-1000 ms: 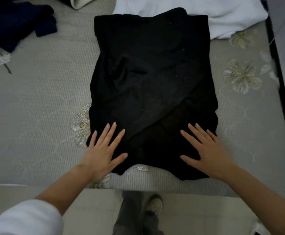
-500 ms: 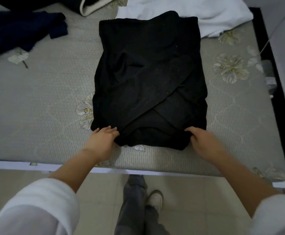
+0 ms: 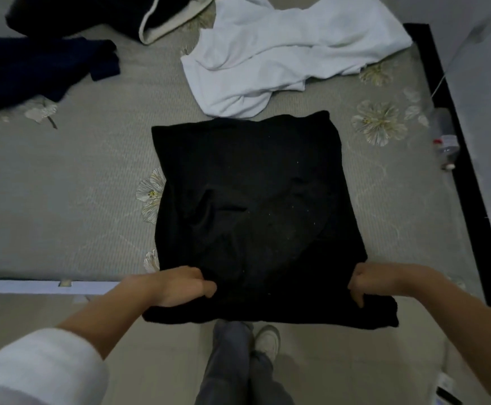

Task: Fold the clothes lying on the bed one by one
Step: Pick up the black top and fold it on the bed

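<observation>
The grey flowered bed (image 3: 63,200) carries the black garment (image 3: 253,206), a partly folded rectangle whose long axis runs straight away from the person, with its near edge lifted off the mattress over the bed's edge. A crumpled white garment (image 3: 291,51) and dark clothes (image 3: 28,71) wait beyond it. The left hand (image 3: 177,285) and the right hand (image 3: 384,282) are both closed on the near corners, equally near, so I think the fold goes forward.

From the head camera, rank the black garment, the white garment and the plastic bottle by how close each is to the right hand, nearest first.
1. Black garment: gripped by the right hand at its near right corner.
2. Plastic bottle: at the bed's right edge, beyond the hand.
3. White garment: far side of the bed.
</observation>
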